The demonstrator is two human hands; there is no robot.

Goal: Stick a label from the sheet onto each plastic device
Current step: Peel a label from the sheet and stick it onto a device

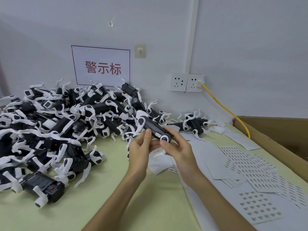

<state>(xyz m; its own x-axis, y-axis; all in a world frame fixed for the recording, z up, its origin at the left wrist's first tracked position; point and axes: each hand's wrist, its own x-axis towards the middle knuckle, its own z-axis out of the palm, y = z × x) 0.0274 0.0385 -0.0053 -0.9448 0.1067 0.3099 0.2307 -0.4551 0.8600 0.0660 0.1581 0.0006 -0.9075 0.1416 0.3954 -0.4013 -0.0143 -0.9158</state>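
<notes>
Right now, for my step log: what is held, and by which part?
One plastic device, in both hands: left hand pinches its black middle, right hand grips its white-capped near end.

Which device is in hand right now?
The device held above the table by left hand and right hand, small white label on its black body. The others lie on the table.
</notes>
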